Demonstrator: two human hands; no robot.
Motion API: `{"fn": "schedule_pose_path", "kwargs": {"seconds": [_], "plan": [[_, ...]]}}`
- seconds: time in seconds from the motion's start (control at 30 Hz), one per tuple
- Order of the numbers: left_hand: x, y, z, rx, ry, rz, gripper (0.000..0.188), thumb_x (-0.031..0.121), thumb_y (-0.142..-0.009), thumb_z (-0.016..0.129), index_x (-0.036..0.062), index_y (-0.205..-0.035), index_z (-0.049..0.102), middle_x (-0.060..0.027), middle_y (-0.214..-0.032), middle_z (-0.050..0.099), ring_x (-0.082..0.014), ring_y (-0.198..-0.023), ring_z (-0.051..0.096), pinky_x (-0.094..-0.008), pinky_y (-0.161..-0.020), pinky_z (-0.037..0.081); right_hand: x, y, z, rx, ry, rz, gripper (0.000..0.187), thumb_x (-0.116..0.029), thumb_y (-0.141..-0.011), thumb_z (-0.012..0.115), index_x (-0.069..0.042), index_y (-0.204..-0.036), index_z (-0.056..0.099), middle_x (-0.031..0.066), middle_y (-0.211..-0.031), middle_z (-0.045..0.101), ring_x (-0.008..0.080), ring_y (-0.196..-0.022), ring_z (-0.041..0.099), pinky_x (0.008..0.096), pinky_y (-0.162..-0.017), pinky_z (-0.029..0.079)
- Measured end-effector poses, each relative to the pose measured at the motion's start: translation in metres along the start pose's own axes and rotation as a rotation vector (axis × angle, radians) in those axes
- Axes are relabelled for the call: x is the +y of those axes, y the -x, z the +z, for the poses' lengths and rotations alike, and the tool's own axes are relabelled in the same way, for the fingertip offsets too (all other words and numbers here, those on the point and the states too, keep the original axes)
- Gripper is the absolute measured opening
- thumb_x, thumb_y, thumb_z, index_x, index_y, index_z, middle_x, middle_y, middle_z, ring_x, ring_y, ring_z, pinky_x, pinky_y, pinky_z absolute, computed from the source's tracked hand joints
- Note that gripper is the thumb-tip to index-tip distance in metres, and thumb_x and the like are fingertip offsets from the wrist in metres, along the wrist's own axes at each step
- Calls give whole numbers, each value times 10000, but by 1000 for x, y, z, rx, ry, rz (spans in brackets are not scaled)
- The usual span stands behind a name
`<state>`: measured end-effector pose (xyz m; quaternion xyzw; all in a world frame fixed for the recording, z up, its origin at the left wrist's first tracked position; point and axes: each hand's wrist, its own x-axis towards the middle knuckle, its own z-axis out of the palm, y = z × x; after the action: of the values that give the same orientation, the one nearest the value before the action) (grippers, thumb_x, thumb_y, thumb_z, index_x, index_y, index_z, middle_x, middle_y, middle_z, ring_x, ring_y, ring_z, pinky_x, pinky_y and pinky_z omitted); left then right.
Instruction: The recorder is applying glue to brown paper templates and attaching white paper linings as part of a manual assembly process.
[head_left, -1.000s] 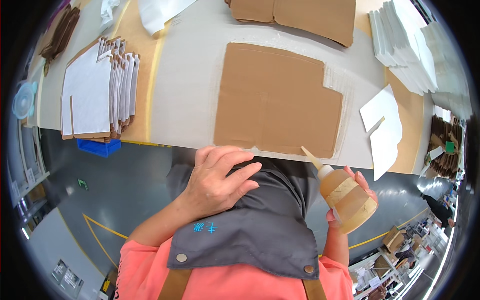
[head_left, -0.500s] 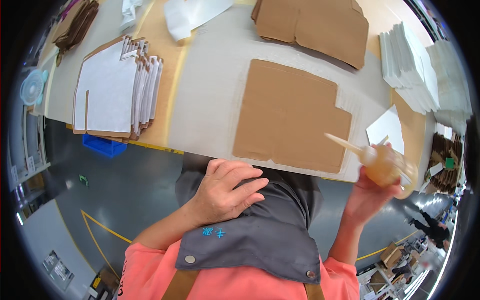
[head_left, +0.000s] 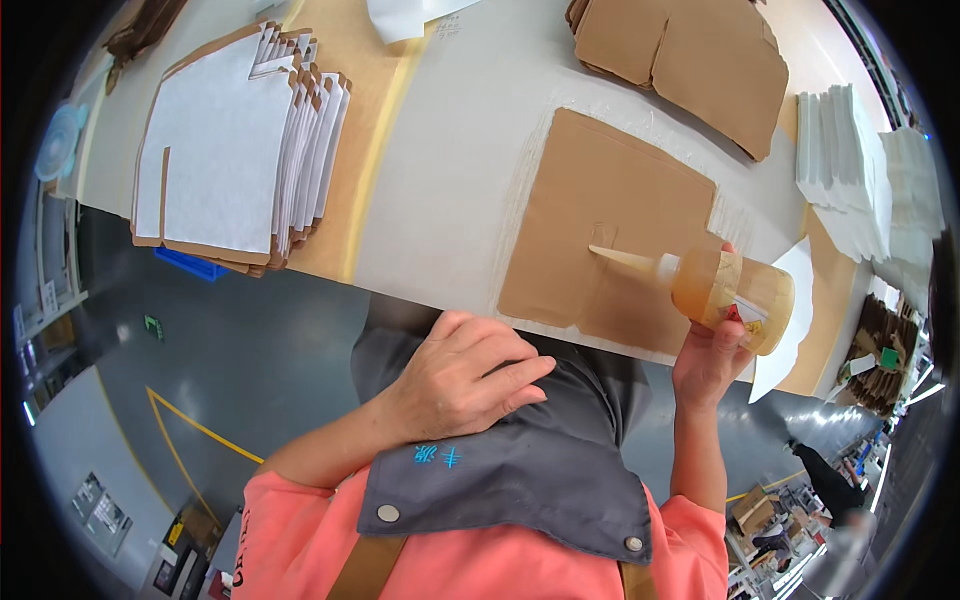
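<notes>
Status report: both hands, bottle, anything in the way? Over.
Right hand holding amber bottle, nozzle over brown sheet. Left hand empty, in front of apron. No obstruction visible at nozzle.

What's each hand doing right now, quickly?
Left hand: loosely open, fingers slightly bent, nothing visible in it.
Right hand: closed around the squeeze bottle of amber liquid.

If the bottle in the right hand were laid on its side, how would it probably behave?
The bottle would probably roll, because its body looks rounded. The amber tint through its translucent wall suggests liquid, which may slosh and shift its balance. The long, thin nozzle might be the part most easily bent or knocked.
</notes>
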<state>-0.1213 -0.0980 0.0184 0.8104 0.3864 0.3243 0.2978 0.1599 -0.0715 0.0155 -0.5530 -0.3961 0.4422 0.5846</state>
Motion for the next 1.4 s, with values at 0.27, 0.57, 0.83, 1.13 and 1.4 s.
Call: {"fn": "schedule_pose_path", "kwargs": {"seconds": [0.27, 0.57, 0.83, 1.13, 1.4], "plan": [[4, 3, 7, -16, 65, 65, 308, 252, -771, 803, 64, -1000, 718, 3, -808, 613, -181, -783, 591, -324, -718, 446, 0, 27, -7, -7, 22, 44, 925, -550, -813, 765, -75, -1480, 335, 233, -1477, 443, 303, -1382, 435, 459, -1116, 400], [9, 7, 8, -6, 67, 86, 311, 241, -762, 810, 55, -993, 717, 1, -811, 612, -181, -770, 582, -329, -696, 437, 2, 51, -10, -89, 84, 13, 952, -582, -806, 752, -105, -1502, 311, 239, -1492, 420, 325, -1378, 440, 496, -1112, 415], [9, 8, 5, 7, 59, 81, 327, 244, -749, 817, 59, -999, 715, 3, -811, 611, -178, -773, 579, -325, -685, 425, 17, 53, 28, -116, 18, 14, 952, -592, -798, 752, -120, -1503, 321, 215, -1498, 418, 321, -1337, 487, 494, -1071, 461], [-1, 3, 6, 16, 52, 80, 311, 264, -797, 783, 74, -1031, 706, 8, -783, 594, -182, -763, 565, -324, -685, 442, -4, -44, 44, -91, -217, -18, 613, -496, -992, 533, -112, -1457, 426, 137, -1503, 448, 241, -1277, 558, 411, -968, 566], [-6, -4, 5, -4, 79, 55, 318, 266, -804, 786, 64, -1035, 703, 5, -791, 587, -185, -778, 553, -316, -691, 443, 9, -90, 55, -140, -69, -64, 590, -372, -974, 640, -27, -1410, 445, 139, -1388, 546, 247, -1224, 585, 439, -938, 571]]}}
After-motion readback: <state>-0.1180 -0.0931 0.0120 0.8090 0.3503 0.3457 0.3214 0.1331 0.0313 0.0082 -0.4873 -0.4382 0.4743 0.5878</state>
